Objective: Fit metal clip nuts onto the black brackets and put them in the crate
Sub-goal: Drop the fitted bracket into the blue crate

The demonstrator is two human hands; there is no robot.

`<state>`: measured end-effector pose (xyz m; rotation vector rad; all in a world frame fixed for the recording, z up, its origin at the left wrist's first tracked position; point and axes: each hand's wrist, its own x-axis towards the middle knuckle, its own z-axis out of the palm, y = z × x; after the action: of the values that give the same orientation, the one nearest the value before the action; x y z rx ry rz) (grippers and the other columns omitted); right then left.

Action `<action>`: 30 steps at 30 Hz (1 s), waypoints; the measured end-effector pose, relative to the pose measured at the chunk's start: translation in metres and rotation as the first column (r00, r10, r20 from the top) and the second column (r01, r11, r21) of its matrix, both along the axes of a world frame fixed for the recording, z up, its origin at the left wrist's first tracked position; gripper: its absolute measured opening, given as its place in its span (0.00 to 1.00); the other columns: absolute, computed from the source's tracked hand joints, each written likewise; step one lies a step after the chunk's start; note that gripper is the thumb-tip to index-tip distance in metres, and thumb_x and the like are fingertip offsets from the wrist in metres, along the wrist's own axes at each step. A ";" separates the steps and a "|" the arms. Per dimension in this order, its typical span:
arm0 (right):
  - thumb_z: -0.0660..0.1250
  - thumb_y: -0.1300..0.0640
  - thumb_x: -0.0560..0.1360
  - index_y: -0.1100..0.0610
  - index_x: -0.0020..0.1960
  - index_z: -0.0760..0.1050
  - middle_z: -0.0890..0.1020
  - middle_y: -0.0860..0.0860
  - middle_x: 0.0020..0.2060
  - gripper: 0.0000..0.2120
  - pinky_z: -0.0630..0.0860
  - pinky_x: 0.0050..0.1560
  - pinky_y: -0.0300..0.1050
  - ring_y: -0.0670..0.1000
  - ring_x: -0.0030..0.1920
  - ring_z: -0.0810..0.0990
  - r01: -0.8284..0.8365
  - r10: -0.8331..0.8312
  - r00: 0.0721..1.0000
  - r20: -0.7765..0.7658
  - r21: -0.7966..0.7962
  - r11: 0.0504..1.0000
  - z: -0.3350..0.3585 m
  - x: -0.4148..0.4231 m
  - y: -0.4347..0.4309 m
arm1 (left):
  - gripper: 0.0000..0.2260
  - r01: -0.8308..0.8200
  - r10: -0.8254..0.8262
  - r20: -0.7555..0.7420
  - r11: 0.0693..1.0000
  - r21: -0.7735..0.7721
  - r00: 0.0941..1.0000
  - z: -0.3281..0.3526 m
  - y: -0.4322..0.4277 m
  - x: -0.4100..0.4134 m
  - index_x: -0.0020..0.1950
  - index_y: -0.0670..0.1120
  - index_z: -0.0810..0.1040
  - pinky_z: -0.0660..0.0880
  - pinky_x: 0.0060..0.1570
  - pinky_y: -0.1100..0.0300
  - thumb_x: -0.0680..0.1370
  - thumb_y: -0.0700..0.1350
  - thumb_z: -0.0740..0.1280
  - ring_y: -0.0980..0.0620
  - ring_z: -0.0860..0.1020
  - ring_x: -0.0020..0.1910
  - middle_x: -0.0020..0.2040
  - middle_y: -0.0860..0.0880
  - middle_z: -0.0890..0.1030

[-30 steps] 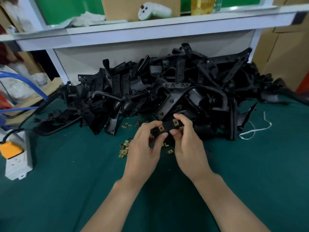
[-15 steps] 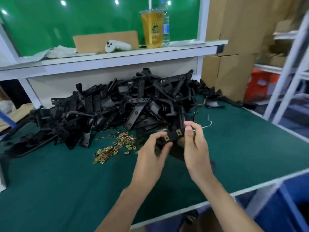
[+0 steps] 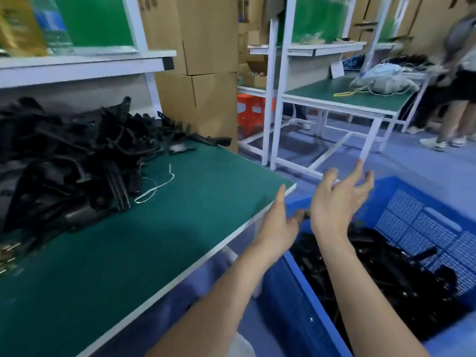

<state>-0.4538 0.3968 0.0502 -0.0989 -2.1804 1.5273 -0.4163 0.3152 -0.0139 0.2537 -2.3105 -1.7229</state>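
A blue plastic crate (image 3: 435, 222) stands on the floor right of the table and holds a heap of black brackets (image 3: 391, 271). My right hand (image 3: 337, 202) hovers over the crate's near left corner, fingers spread and empty. My left hand (image 3: 278, 225) is just beside it at the table's edge, fingers straight, holding nothing. A big pile of loose black brackets (image 3: 72, 161) lies on the green table (image 3: 154, 240) at the left. A few brass clip nuts (image 3: 7, 256) show at the far left edge.
A white cord (image 3: 154, 189) lies by the pile. Stacked cardboard boxes (image 3: 198, 73) stand behind the table. Another green-topped bench (image 3: 360, 96) and a red stool (image 3: 251, 112) are further back. A person (image 3: 456, 81) stands at the far right.
The view swung right from the table to the crate. Both hands, which gripped a bracket with clip nuts, moved over the crate and opened; the bracket is no longer in them.
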 end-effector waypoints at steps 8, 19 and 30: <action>0.56 0.58 0.83 0.55 0.76 0.64 0.58 0.57 0.78 0.21 0.63 0.72 0.61 0.58 0.76 0.59 -0.261 0.287 0.942 -0.173 0.157 0.953 -0.012 0.028 -0.038 | 0.16 -0.036 0.056 -0.135 0.988 0.153 0.989 0.020 -0.030 0.024 0.71 0.44 0.70 0.78 0.56 0.60 0.84 0.33 0.60 0.54 0.79 0.58 0.66 0.46 0.74; 0.58 0.59 0.83 0.54 0.71 0.69 0.70 0.50 0.69 0.18 0.70 0.68 0.52 0.50 0.67 0.69 -0.806 0.856 0.494 -0.153 0.288 0.517 -0.016 0.159 -0.231 | 0.16 -0.558 0.555 -0.152 0.829 0.023 0.818 0.045 -0.205 0.198 0.72 0.46 0.73 0.75 0.54 0.68 0.84 0.44 0.62 0.51 0.77 0.62 0.66 0.48 0.76; 0.61 0.56 0.82 0.53 0.72 0.69 0.71 0.52 0.67 0.18 0.71 0.64 0.52 0.55 0.64 0.73 -0.723 0.961 0.277 0.011 0.661 0.201 -0.066 0.228 -0.343 | 0.38 -0.443 0.923 0.042 0.223 -0.868 0.383 -0.008 -0.314 0.376 0.81 0.47 0.59 0.52 0.77 0.42 0.78 0.69 0.57 0.40 0.57 0.78 0.79 0.41 0.61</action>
<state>-0.2263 0.0539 -0.0158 1.8567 -2.2185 1.0116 -0.0404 0.0014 -0.0221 1.5900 -2.3026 -0.0600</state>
